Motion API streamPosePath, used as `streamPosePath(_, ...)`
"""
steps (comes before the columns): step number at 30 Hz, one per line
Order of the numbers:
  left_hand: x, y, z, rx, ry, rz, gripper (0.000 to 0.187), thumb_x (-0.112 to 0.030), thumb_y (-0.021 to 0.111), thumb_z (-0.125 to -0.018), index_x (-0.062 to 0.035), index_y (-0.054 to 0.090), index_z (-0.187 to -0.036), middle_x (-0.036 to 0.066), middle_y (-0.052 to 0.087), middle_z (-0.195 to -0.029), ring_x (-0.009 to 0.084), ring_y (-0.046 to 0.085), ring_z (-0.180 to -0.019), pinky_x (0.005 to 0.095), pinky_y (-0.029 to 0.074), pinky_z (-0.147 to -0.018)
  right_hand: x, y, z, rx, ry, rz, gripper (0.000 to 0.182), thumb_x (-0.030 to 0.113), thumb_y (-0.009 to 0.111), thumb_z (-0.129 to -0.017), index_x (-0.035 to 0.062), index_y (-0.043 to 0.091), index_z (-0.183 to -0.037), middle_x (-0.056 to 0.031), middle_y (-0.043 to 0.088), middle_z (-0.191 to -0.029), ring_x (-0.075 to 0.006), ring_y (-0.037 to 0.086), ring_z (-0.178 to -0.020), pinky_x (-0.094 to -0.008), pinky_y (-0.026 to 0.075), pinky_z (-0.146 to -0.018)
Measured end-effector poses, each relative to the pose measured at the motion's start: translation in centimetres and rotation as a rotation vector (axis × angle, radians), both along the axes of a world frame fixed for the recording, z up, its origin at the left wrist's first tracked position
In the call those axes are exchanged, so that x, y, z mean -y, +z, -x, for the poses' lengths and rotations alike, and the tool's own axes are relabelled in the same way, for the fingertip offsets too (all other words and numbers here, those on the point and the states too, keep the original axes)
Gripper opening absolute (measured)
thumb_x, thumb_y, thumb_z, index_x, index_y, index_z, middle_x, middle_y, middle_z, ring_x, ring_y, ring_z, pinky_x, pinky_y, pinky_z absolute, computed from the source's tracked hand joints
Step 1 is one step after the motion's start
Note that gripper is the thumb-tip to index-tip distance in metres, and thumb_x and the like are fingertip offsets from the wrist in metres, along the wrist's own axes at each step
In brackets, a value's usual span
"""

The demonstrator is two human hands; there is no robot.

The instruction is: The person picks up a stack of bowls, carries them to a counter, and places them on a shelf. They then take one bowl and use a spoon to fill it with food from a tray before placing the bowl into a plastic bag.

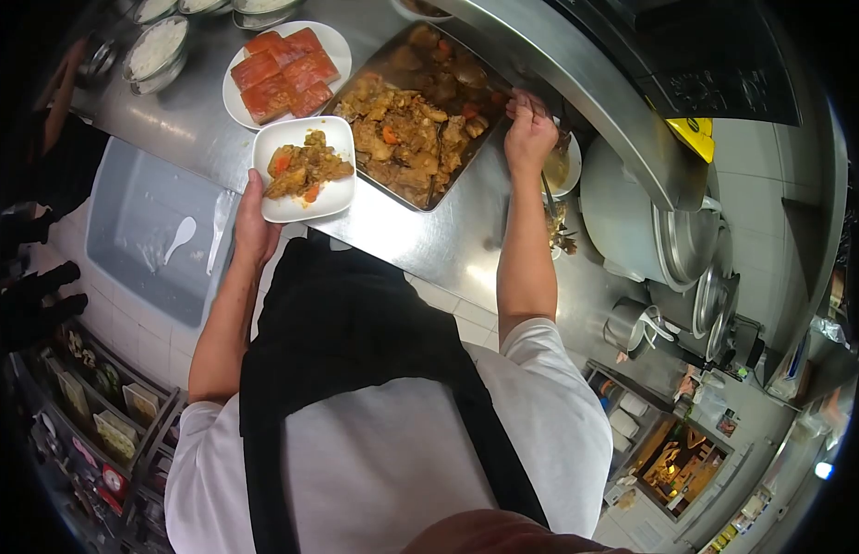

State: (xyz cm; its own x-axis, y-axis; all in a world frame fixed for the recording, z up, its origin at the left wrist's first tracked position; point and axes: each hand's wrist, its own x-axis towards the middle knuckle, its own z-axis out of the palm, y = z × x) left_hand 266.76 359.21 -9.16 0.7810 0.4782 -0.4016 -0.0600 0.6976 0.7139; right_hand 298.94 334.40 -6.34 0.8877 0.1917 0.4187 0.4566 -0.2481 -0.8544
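Observation:
My left hand point(254, 222) grips the side of a white square dish point(334, 198), its thumb along the near left edge. In the dish lies a portion of brown stewed meat point(305, 171) with orange carrot pieces. The dish is held just left of a deep metal tray point(434, 207), filled with the same kind of stew point(402, 138) in brown sauce. At the tray's right rim is my right hand point(531, 134), its fingers curled closed; what they hold, if anything, I cannot make out. Beside that wrist stands a white bowl point(574, 166) with brownish liquid in it.
A white plate point(342, 46) of reddish square slabs sits behind the dish. Bowls of rice point(157, 51) stand at the far left. Below the counter edge is a grey tub point(125, 222) with a white spoon point(180, 238). Large pots point(623, 203) and a metal shelf point(577, 65) are at right.

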Motion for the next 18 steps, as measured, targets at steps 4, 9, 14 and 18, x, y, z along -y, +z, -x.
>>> streamPosePath(4,-0.1,-0.6,0.1,0.007,0.029,0.005,0.057,-0.043,0.036,-0.104,0.0025,0.039,-0.138,0.018,0.052,-0.133,0.0267,0.056,-0.12,0.0414,0.047,-0.101,1.0,0.1,0.6,-0.029,0.05,0.109,0.024,0.019,0.058,-0.096,-0.0026,0.069,-0.1,-0.0087,0.07,-0.081,-0.0139,0.066,-0.072,-0.0263,0.054,-0.068)
streamPosePath(9,-0.1,-0.6,0.0,-0.002,0.04,0.013,0.057,-0.043,0.037,-0.104,0.0024,0.039,-0.138,0.017,0.051,-0.133,0.0266,0.056,-0.12,0.041,0.047,-0.101,0.1,-1.9,0.5,0.074,0.029,0.225,0.022,0.018,0.059,-0.095,-0.0002,0.07,-0.096,-0.0096,0.07,-0.079,-0.0143,0.067,-0.071,-0.0279,0.052,-0.065)
streamPosePath(14,-0.1,0.0,-0.1,-0.004,0.029,-0.005,0.057,-0.042,0.037,-0.104,0.0026,0.038,-0.138,0.017,0.051,-0.133,0.0263,0.057,-0.119,0.0404,0.049,-0.099,-0.7,0.4,0.6,0.331,-0.092,0.352,0.02,0.02,0.058,-0.093,0.0049,0.071,-0.094,-0.0164,0.069,-0.083,-0.0333,0.068,-0.077,-0.0385,0.052,-0.07)
streamPosePath(18,-0.3,-0.1,0.0,-0.004,0.03,-0.011,0.056,-0.042,0.037,-0.104,0.0023,0.038,-0.138,0.017,0.051,-0.133,0.0261,0.057,-0.119,0.04,0.049,-0.099,-1.5,0.3,0.7,0.251,-0.08,0.28,0.019,0.019,0.059,-0.092,0.0052,0.071,-0.094,-0.016,0.069,-0.084,-0.0341,0.068,-0.078,-0.0389,0.052,-0.069)
